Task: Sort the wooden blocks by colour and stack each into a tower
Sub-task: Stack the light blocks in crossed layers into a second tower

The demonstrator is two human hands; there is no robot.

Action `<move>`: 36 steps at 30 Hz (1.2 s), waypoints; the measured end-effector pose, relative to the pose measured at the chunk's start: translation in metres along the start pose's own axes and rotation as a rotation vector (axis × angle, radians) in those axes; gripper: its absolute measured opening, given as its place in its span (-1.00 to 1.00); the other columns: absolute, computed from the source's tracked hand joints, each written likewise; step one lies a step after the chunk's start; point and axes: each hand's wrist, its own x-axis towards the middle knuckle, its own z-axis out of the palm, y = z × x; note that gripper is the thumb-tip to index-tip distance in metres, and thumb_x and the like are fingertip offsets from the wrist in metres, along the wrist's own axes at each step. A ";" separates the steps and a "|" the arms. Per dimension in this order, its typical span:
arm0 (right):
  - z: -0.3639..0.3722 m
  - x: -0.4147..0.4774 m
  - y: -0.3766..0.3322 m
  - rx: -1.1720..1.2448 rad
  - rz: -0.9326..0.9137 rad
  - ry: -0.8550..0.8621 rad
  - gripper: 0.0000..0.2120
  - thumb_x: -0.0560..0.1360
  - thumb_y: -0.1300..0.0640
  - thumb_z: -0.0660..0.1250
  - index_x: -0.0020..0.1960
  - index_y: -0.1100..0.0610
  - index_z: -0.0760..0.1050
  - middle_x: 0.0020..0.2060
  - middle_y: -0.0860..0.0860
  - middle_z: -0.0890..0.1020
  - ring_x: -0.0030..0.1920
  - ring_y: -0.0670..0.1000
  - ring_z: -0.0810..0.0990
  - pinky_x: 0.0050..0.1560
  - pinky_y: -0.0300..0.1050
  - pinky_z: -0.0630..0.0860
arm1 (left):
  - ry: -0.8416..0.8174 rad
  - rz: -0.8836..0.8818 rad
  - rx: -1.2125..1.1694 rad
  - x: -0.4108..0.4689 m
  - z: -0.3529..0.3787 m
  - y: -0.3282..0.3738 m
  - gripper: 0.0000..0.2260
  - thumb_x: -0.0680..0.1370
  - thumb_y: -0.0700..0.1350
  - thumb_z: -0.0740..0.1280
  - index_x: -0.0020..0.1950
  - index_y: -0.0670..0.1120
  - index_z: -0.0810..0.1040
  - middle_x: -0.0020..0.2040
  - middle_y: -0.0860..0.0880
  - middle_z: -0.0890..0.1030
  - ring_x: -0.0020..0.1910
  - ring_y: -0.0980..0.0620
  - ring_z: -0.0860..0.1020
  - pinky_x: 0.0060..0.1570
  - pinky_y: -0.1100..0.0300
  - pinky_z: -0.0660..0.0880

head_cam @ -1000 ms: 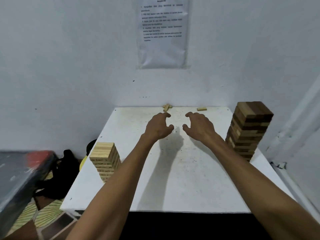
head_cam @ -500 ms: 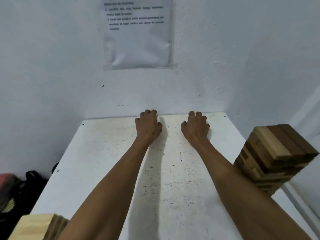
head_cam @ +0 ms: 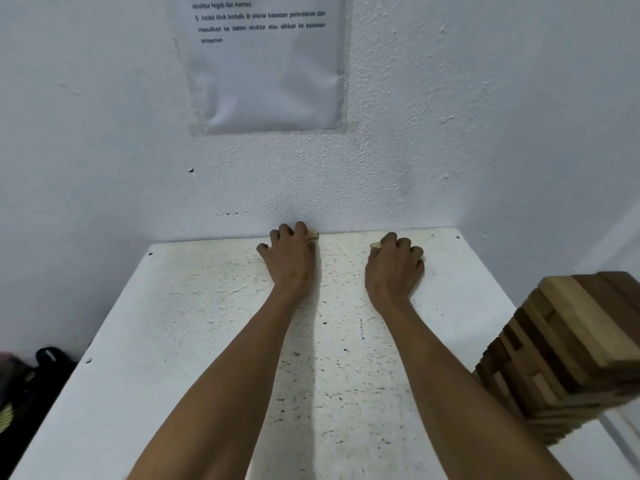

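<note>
Both my hands lie at the far edge of the white table, against the wall. My left hand curls over a light wooden block; only the block's tip shows past my fingers. My right hand curls over another light block, whose end pokes out on the left of my fingers. A tower of mixed dark and light brown blocks stands at the table's right edge, beside my right forearm. The light tower on the left is out of view.
The white wall rises directly behind the table, with a laminated instruction sheet taped to it. Dark bags lie on the floor to the left of the table. The table's right edge drops off just past the mixed tower.
My hands have reached from mid-table to the far edge and closed over the loose light blocks there. The camera has moved forward and closer, so the light tower left the view.
</note>
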 end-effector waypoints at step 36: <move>-0.118 -0.202 0.080 0.263 -0.544 -0.155 -0.88 0.48 0.04 0.43 0.01 -0.02 0.59 -0.03 -0.13 0.66 0.05 0.05 0.53 -0.03 -0.01 0.50 | 0.065 -0.015 -0.409 -0.248 -0.092 -0.016 -0.90 0.61 0.05 0.35 0.04 0.09 0.64 -0.06 0.14 0.67 0.11 -0.02 0.51 0.03 0.06 0.28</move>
